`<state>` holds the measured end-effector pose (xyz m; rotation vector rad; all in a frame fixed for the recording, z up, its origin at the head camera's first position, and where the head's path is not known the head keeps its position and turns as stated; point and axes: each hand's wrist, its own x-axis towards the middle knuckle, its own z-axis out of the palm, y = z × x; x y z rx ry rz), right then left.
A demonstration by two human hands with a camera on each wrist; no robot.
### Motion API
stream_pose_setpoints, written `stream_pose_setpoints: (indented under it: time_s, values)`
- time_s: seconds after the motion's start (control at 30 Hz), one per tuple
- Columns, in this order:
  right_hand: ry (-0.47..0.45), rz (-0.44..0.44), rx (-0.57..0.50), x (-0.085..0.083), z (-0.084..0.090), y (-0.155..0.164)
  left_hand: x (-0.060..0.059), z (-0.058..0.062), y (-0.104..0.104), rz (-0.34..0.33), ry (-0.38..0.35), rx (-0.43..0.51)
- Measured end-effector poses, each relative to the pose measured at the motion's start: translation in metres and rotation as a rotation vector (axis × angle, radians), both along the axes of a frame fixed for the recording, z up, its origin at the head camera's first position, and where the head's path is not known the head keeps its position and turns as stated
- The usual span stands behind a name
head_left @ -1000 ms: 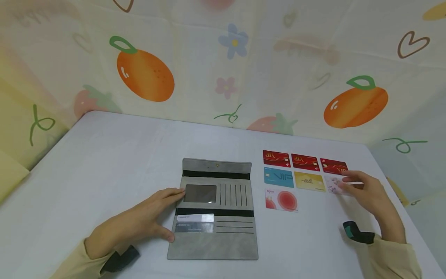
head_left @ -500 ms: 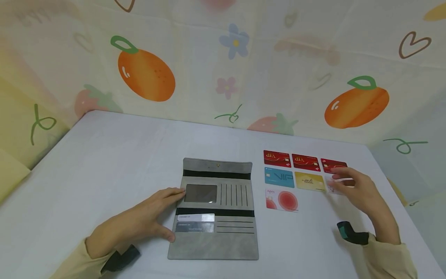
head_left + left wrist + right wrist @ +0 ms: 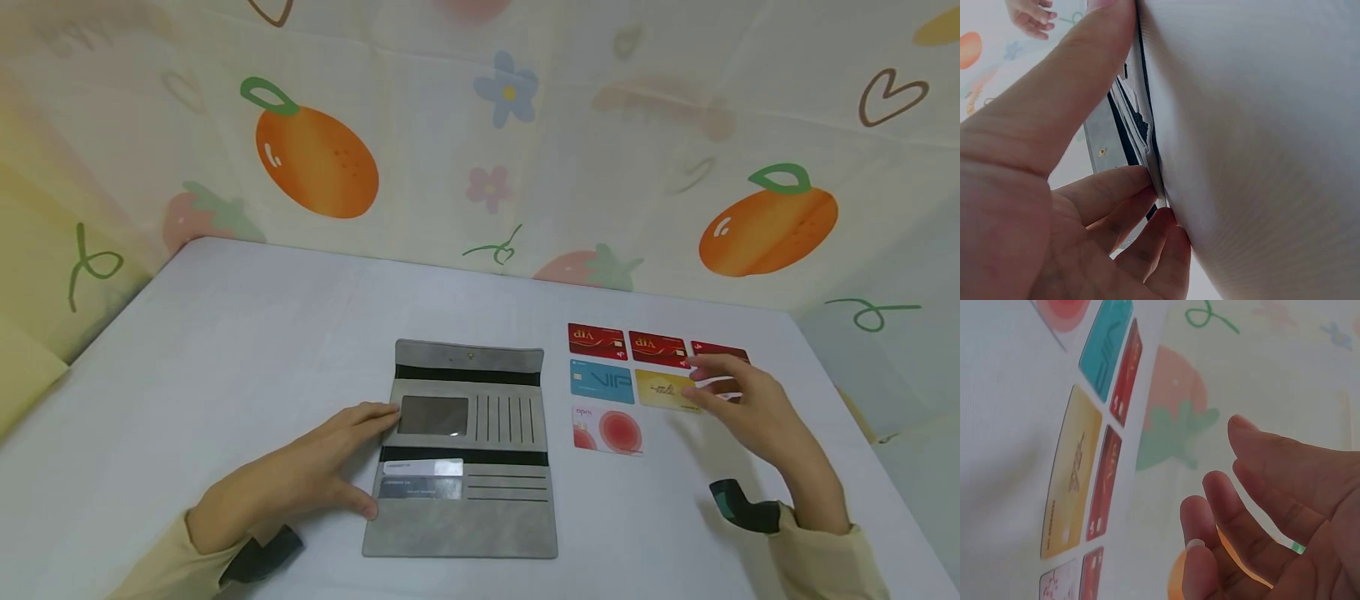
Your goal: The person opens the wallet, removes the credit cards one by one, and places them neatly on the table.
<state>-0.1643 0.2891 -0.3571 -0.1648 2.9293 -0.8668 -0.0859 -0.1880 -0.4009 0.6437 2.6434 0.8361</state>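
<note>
The right hand (image 3: 757, 408) has its fingers (image 3: 708, 375) loose and apart, holding nothing, just over the pale flowered card (image 3: 1060, 581) beside the yellow card (image 3: 663, 389). The left hand (image 3: 300, 479) lies flat, fingers straight, pressing the open grey wallet (image 3: 465, 458) so it stays put on the tabletop (image 3: 262, 333).

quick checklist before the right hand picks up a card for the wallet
1. Wallet lies open and flat: ok.
2. Left hand rests on the wallet's left edge, steadying it: ok.
3. Right hand empty, fingers relaxed: ok.
4. Right hand over a card: ok, above the yellow card and the pale one beside it.
5. Free slots in the wallet: ok.
6. Which card it is aiming for: cannot tell.
</note>
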Motion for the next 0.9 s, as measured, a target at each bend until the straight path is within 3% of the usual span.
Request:
stream_pose_setpoints:
  time_s: [0.33, 0.7, 0.9]
  values:
    - [0.053, 0.094, -0.037, 0.007, 0.005, -0.02, -0.001, -0.002, -0.001, -0.02, 0.032, 0.009]
    - [0.029, 0.163, -0.077, 0.016, 0.003, -0.047, -0.001, -0.002, -0.001, -0.015, 0.027, 0.016]
    - [0.02, 0.25, -0.091, 0.019, -0.002, -0.062, -0.001, -0.002, 0.0, -0.014, 0.026, 0.011]
